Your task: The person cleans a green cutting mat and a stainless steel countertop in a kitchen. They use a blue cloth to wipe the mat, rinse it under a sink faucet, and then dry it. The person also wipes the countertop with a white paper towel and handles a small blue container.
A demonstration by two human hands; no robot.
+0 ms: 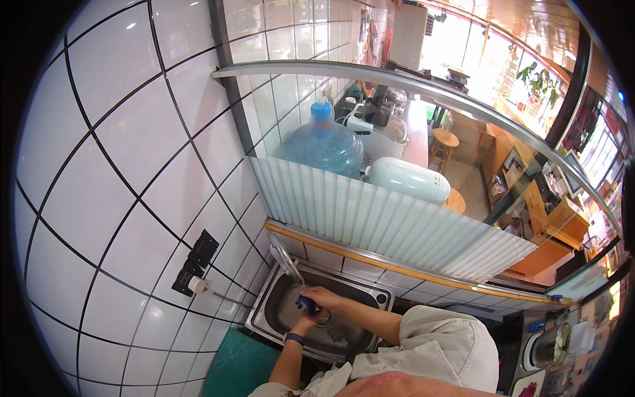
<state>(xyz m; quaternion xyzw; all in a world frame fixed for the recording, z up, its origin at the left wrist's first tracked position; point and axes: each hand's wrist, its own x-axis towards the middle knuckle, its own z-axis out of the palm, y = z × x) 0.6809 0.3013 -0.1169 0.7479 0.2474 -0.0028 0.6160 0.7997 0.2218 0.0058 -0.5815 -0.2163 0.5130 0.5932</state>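
Over a stainless steel sink I hold a small dark blue object, too small to name with certainty. My right hand reaches in from the right and closes over its upper side, just under the tip of the metal faucet. From below, my left hand grips its lower side; a dark band circles that wrist. Whether water is running cannot be made out. Under the hands, the round drain strainer is partly visible in the basin.
Left of the sink lies a green mat. Black wall sockets with a white plug are on the tiled wall. A fluted glass partition stands behind the sink. At right is a metal pot.
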